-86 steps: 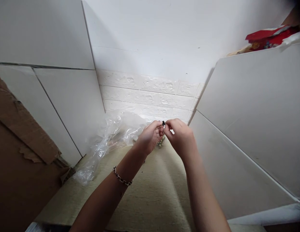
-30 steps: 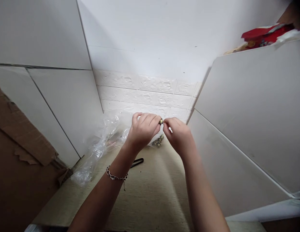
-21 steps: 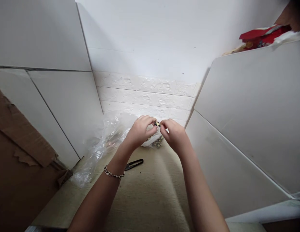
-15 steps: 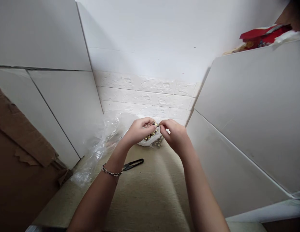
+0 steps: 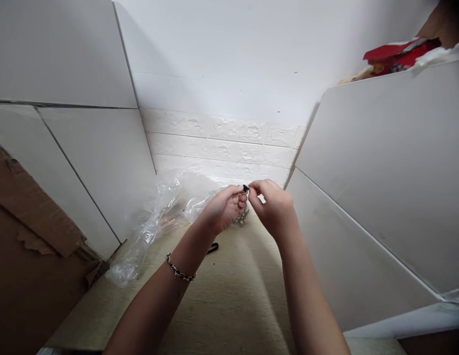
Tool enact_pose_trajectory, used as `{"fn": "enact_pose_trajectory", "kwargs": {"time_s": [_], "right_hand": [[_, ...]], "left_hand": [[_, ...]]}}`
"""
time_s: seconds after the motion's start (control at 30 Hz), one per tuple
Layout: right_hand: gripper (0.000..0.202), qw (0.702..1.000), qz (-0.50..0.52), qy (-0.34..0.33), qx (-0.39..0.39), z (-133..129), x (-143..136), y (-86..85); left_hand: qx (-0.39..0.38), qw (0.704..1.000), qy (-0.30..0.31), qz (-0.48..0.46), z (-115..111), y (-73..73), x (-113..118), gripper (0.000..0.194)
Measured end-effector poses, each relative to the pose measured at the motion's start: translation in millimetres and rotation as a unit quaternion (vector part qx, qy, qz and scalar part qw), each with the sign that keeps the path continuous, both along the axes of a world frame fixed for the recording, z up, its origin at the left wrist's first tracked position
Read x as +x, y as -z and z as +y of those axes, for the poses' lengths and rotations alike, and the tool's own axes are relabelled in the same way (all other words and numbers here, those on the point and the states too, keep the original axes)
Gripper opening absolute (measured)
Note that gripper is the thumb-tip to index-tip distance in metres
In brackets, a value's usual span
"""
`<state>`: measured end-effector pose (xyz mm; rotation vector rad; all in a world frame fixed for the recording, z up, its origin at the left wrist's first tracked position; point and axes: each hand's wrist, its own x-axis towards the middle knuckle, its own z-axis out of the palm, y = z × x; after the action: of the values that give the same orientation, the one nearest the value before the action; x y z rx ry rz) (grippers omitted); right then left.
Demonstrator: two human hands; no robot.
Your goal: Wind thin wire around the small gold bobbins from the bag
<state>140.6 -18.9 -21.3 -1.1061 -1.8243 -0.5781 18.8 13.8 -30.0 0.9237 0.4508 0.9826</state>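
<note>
Between the fingertips of my left hand [image 5: 227, 209] is a small black-and-cream part [image 5: 246, 188]; its exact kind is too small to make out. The thumb lies on top, the other fingers curl below. My right hand [image 5: 273, 201] is pinched at the right end of the same part, thumb and forefinger together. Beneath my hands, similar small cream-and-dark pieces [image 5: 242, 218] show in a bag mostly hidden by my left hand. Black thread snips [image 5: 213, 247] lie on the table, largely covered by my left forearm.
A crumpled clear plastic bag [image 5: 151, 224] spreads over the left of the tabletop [image 5: 229, 296]. Pale panels [image 5: 363, 197] close in on the right, others on the left. Torn cardboard [image 5: 33, 212] stands at the left edge. A red packet [image 5: 396, 54] sits atop the right panel.
My left hand has rolled over, so its curled fingers now show, and the part has turned its black side to view. The left forearm shifted right, covering more of the snips and pieces.
</note>
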Motion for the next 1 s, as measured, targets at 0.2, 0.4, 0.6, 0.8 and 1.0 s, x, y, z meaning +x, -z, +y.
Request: {"fn": "enact_pose_trajectory", "kwargs": {"time_s": [0.2,0.4,0.6,0.8,1.0], "right_hand": [[0.015,0.999,-0.028,0.027,0.008,2,0,2.3],[0.016,0.998,-0.04,0.042,0.009,3,-1,3.4],[0.016,0.997,-0.043,0.052,0.04,4,-4,5.5],[0.017,0.996,-0.037,0.057,0.063,7,-7,8.0],[0.014,0.994,-0.012,0.034,0.103,2,-11,4.3]], "left_hand": [[-0.014,0.999,-0.011,-0.03,1,3.7,4,0.012],[0.102,0.979,-0.169,0.049,-1,4.3,7,0.015],[0.186,0.943,-0.265,0.077,-7,5.2,13,0.02],[0.177,0.947,-0.266,0.043,-11,4.8,17,0.02],[0.213,0.937,-0.275,0.011,-18,1.3,17,0.012]]}}
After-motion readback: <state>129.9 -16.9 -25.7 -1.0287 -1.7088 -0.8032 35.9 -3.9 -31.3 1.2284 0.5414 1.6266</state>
